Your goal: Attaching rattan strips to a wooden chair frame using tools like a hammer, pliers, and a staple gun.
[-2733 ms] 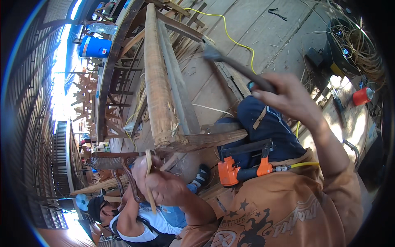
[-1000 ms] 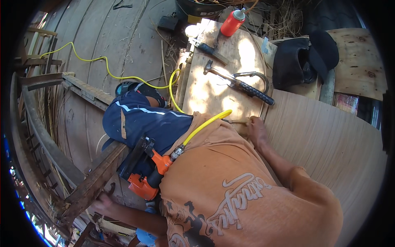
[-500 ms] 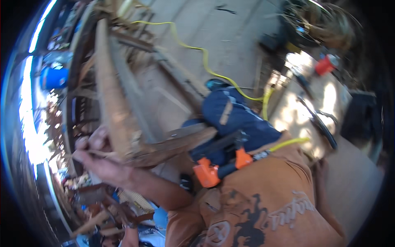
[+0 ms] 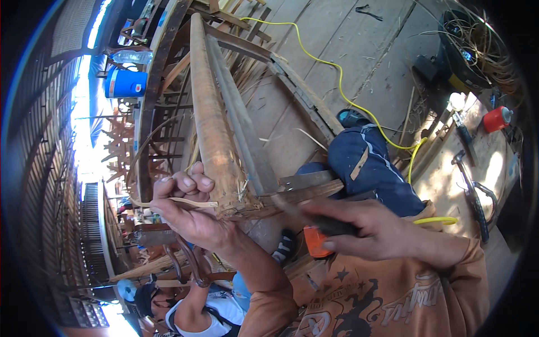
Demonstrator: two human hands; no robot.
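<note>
Tan in colour, a thin strip [image 4: 191, 202] is held by the left hand [image 4: 193, 219], pinched between thumb and loosely curled fingers; its near end is set at the end of the wooden frame [image 4: 216, 135], just right of that hand, while its far part is bent upward on the left. A dark-handled tool [image 4: 336, 226] is gripped by the closed right hand [image 4: 373, 229], its blurred tip directed leftward at the frame's corner; whether contact is made cannot be told. Beneath the right hand, an orange nail gun [image 4: 317, 242] is partly hidden. Beyond it, upper right, a hammer [image 4: 474, 194] and red bottle [image 4: 495, 119] are carried by a wooden worktop [image 4: 455, 163].
</note>
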